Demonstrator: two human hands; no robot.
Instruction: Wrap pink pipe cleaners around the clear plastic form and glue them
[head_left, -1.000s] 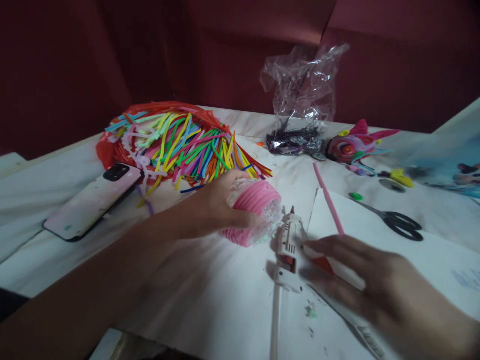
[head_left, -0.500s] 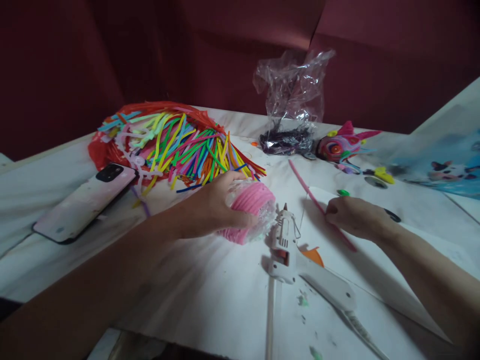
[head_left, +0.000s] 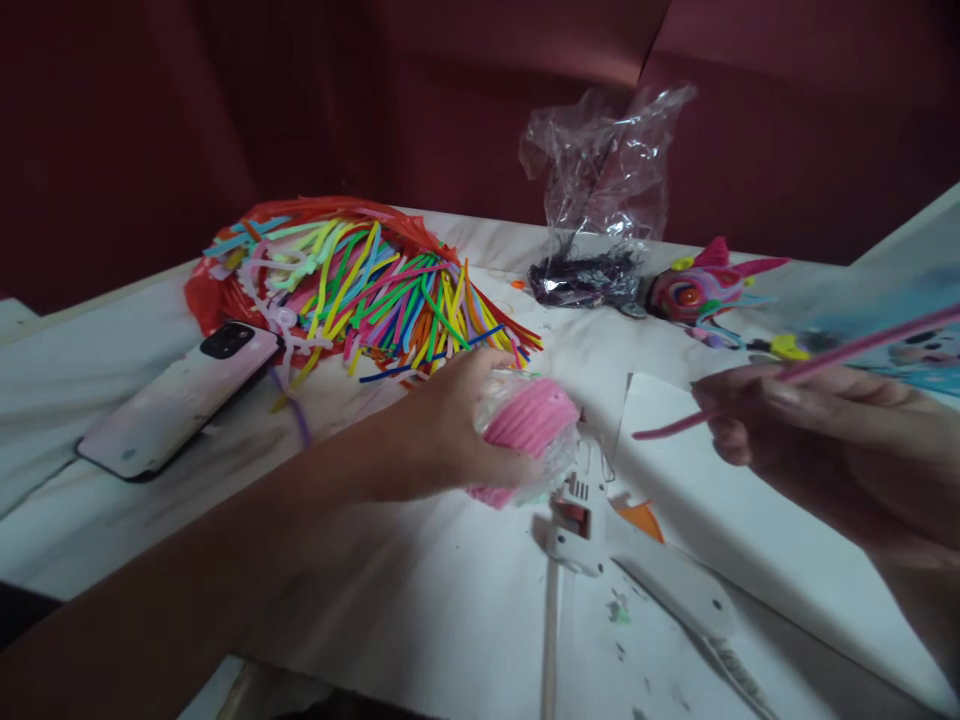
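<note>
Gripping a pink-wound object (head_left: 536, 420) in the left fingers (head_left: 501, 465) and pinching a pink pipe cleaner (head_left: 877, 342) in the right fingers (head_left: 791, 402). Having a glue gun (head_left: 589, 545) between them, a multicoloured heap (head_left: 390, 290) beyond the left ones.

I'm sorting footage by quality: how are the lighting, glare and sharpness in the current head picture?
Head view: dim light, the red backdrop very dark; head view: bright glints on the clear bag; head view: right hand slightly soft, blue printed sheet blurred.
</note>
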